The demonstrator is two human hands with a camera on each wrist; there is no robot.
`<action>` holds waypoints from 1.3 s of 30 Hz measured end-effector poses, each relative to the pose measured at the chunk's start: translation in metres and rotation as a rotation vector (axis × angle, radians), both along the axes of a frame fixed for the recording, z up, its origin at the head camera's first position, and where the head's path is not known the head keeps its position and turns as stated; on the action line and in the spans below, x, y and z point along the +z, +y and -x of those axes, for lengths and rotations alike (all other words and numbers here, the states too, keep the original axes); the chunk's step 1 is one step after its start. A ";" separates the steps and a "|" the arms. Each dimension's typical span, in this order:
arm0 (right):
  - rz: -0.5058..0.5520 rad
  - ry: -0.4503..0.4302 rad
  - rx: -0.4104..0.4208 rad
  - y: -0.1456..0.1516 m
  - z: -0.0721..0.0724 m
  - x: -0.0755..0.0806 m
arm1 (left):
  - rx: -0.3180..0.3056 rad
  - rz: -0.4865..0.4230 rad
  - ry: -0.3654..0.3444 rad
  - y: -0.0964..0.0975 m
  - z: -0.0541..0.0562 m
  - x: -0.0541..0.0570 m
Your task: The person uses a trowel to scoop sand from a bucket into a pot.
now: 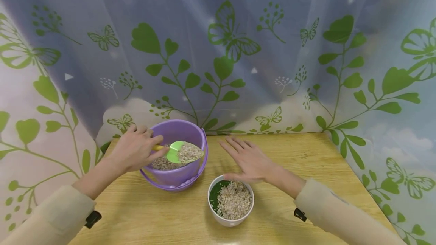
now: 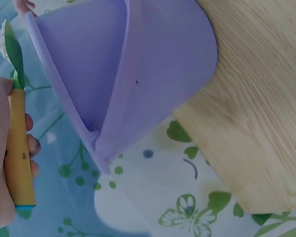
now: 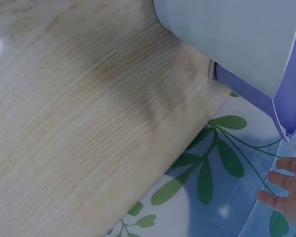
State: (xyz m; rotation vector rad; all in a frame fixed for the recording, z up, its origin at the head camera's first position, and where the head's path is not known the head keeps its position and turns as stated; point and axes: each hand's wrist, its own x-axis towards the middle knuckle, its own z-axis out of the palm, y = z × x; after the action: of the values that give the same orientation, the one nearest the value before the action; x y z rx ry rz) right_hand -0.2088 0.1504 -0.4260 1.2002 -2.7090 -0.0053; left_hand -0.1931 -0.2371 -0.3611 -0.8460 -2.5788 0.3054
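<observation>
My left hand (image 1: pixel 134 148) grips the yellow handle of a small toy shovel (image 1: pixel 174 153) with a green blade. Pale, coarse grains heap on the blade, which is over the opening of a purple bucket (image 1: pixel 177 179). More of the same grains (image 1: pixel 163 163) lie inside the bucket. In the left wrist view, the fingers wrap round the shovel handle (image 2: pixel 18 153). To the right, a white bowl (image 1: pixel 228 222) with a green inside holds a mound of grains (image 1: pixel 235 201). My right hand (image 1: pixel 250 163) is at the bowl's far rim, fingers extended and holding nothing; whether the thumb touches the rim I cannot tell.
Both containers stand on a wooden table (image 1: pixel 289 207), the bucket near its far left corner. The bucket's purple handle (image 1: pixel 153 184) hangs down on the near side. A curtain (image 1: pixel 238 86) printed with leaves and butterflies hangs behind the table and at both sides.
</observation>
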 end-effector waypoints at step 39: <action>0.027 0.063 0.065 0.043 -0.054 -0.032 | -0.161 -0.029 0.089 0.048 -0.032 -0.022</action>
State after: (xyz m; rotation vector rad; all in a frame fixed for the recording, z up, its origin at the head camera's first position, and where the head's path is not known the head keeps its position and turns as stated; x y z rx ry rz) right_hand -0.1552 0.1938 -0.4584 1.2573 -2.6068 0.0023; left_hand -0.1611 -0.1886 -0.3831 -1.0000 -2.4101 0.2520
